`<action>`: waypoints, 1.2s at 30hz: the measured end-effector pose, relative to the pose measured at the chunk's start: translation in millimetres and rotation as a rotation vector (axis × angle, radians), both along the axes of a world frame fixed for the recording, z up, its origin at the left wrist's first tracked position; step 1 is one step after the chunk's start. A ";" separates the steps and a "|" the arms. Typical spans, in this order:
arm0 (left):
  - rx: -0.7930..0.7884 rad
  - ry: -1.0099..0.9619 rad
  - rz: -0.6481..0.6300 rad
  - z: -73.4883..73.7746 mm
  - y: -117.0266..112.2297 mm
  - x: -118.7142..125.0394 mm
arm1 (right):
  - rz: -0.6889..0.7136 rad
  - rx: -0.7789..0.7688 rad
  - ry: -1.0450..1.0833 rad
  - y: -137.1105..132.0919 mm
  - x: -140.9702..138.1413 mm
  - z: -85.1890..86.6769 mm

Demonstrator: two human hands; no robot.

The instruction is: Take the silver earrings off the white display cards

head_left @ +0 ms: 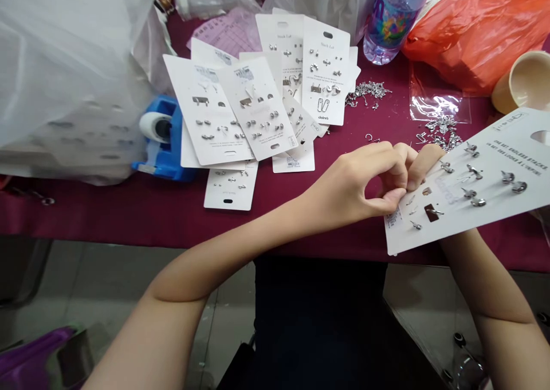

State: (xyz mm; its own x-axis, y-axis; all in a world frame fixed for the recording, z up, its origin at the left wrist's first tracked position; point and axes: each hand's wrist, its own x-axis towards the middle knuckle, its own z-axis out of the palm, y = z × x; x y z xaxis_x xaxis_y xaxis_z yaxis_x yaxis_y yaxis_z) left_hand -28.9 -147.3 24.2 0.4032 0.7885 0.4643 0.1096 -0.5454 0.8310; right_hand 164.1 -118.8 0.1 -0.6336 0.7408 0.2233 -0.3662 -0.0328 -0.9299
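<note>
My left hand (365,181) is curled, its fingertips pinched against the near corner of a white earring card (494,166) that carries several small silver studs. My right hand (423,161) is mostly hidden behind that card; one or two fingers curl over its top edge and hold it up, tilted, above the table's front edge. What the left fingertips pinch is too small to make out.
A pile of filled white earring cards (258,103) lies on the maroon tablecloth (129,207), next to a blue tape dispenser (161,138). Loose silver earring parts (365,92), a small clear bag (438,115), a water bottle (393,18), an orange bag (481,29) and a cup (526,81) sit behind.
</note>
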 end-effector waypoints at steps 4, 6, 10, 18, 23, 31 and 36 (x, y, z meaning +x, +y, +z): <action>-0.117 0.028 -0.038 2.4 1.5 -2.5 | 0.006 0.110 0.007 2.7 -3.9 3.0; -0.140 0.059 -0.062 2.7 3.1 -3.4 | 0.014 0.145 0.001 4.0 -5.0 2.2; -0.118 0.077 -0.063 2.3 5.2 -4.1 | 0.005 0.145 -0.005 5.0 -9.4 1.5; -0.083 -0.077 -0.064 -5.8 4.4 -0.6 | 0.293 -0.151 0.326 9.9 -13.6 -10.7; -0.150 -0.122 0.084 -11.3 18.6 -6.4 | 0.128 -0.286 0.103 10.9 -6.1 -4.7; -0.305 -0.051 0.217 -23.6 45.0 -19.0 | -0.510 0.062 -0.394 23.8 7.9 2.3; -0.360 -0.021 0.237 -25.1 44.5 -15.6 | -0.504 0.078 -0.514 28.7 12.7 1.3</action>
State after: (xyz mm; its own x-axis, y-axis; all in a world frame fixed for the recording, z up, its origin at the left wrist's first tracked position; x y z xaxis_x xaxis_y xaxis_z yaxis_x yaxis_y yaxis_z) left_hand -44.4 -102.8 -0.9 0.1849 0.9714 0.1491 0.1784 -0.1824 0.9669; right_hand 176.8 -90.1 1.4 -0.2579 0.9647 0.0531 0.1650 0.0981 -0.9814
